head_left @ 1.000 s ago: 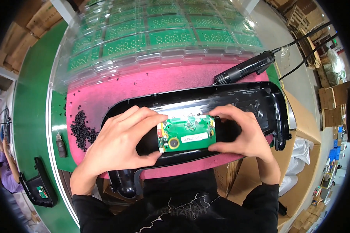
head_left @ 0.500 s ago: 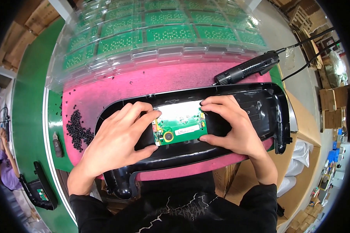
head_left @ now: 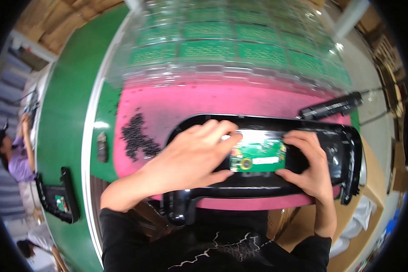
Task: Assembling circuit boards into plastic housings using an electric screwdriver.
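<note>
Between my hands is a green circuit board (head_left: 264, 152), lying in the middle of a long, curved black plastic housing (head_left: 333, 152). A round component and a white label show on its face. At the board's left end, my left hand (head_left: 197, 156) grips the edges between thumb and fingers. On its right end my right hand (head_left: 309, 163) does the same, thumb at the near corner and fingers at the far one. Whether the board touches the housing floor I cannot tell. The housing rests on a pink mat (head_left: 204, 97).
Small black screws (head_left: 138, 138) lie heaped on the mat's left. A black electric screwdriver (head_left: 331, 106) lies behind the housing. Clear trays of circuit boards (head_left: 208, 50) stand at the back. Left, another housing (head_left: 68, 188) lies on a green bench near a person in purple (head_left: 19, 156).
My view has swung left, so everything appears farther right and a person in white shows at lower left. Both hands keep their hold on the circuit board; the picture is blurrier.
</note>
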The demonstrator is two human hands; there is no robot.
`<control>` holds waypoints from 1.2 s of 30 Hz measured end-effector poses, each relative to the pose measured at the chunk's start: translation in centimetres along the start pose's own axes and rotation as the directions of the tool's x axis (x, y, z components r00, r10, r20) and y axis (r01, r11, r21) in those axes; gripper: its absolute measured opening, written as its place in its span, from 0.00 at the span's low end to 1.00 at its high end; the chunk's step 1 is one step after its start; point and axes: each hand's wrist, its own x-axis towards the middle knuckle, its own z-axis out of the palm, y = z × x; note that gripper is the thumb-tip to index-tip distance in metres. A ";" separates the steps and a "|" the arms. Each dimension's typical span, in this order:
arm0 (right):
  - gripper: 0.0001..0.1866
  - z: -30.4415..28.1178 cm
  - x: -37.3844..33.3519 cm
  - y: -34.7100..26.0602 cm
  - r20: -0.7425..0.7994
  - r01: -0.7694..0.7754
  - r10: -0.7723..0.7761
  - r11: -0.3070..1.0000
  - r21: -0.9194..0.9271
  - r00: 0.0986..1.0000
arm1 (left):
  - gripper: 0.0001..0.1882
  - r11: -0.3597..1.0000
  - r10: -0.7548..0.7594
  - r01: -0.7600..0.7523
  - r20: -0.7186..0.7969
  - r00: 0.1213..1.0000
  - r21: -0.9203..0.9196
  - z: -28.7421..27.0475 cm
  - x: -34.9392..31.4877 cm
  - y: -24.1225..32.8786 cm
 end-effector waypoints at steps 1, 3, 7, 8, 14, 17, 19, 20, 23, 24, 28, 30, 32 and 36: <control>0.31 0.0 -0.1 -0.3 -0.002 -0.011 0.011 1.000 -0.010 1.000 | 0.33 1.000 0.019 -0.019 -0.019 1.000 -0.005 0.3 -0.1 -0.1; 0.33 0.1 -0.2 -0.5 -0.005 -0.025 0.025 0.999 -0.021 1.000 | 0.34 0.998 0.054 -0.055 -0.031 0.998 -0.007 0.5 -0.4 -0.4; 0.44 -0.2 0.1 -1.5 0.045 -0.099 0.097 0.995 0.031 0.994 | 0.27 0.985 0.062 -0.113 -0.342 0.938 -0.131 -0.8 -1.3 -1.4; 0.45 -0.5 0.0 -1.2 0.044 -0.159 0.155 0.979 0.128 0.987 | 0.22 0.990 0.045 -0.101 -0.441 0.897 -0.103 -1.7 -1.8 -2.1; 0.27 -6.9 0.5 4.4 -0.515 -0.270 0.004 0.855 -0.443 0.857 | 0.13 0.859 -0.428 0.504 -0.411 0.805 0.092 -5.8 -6.4 -8.4; 0.26 -10.7 0.7 8.6 -0.456 -0.303 -0.042 0.693 -0.654 0.889 | 0.15 0.865 -0.443 0.494 -0.324 0.836 0.090 -5.8 -7.8 -9.6; 0.24 -12.3 1.1 9.7 -0.331 -0.506 0.437 0.849 -0.156 0.836 | 0.15 0.829 -0.496 0.543 -0.276 0.823 0.132 -5.8 -7.2 -9.8; 0.21 -11.9 1.5 9.6 -0.336 -0.515 0.464 0.854 -0.076 0.820 | 0.15 0.844 -0.478 0.522 -0.271 0.836 0.121 -5.4 -6.9 -10.1; 0.17 -10.8 3.0 8.8 -0.402 -0.521 0.479 0.853 0.006 0.780 | 0.11 0.780 -0.566 0.608 -0.248 0.786 0.148 -5.3 -6.1 -10.2; 0.15 -10.5 3.6 8.0 -0.455 -0.523 0.452 0.851 -0.035 0.767 | 0.10 0.783 -0.558 0.605 -0.270 0.785 0.140 -5.4 -6.2 -10.0; 0.22 -7.7 5.8 6.2 -0.751 -0.157 0.024 0.982 -0.106 0.660 | 0.09 0.786 -0.574 0.613 -0.271 0.773 0.082 -5.7 -6.1 -9.9; 0.28 -5.7 7.3 3.8 -0.818 0.247 -0.041 0.961 0.125 0.574 | 0.05 0.796 -0.559 0.600 -0.287 0.778 0.078 -5.7 -5.6 -9.9; 0.29 -4.4 8.5 1.0 -0.737 0.328 0.092 0.854 0.405 0.670 | 0.06 0.786 -0.601 0.616 -0.295 0.742 -0.053 -6.1 -5.4 -9.4; 0.14 -2.8 9.3 -0.2 -0.326 0.089 0.361 0.541 0.837 0.874 | 0.06 0.821 -0.525 0.571 -0.397 0.753 -0.004 -5.8 -4.2 -8.9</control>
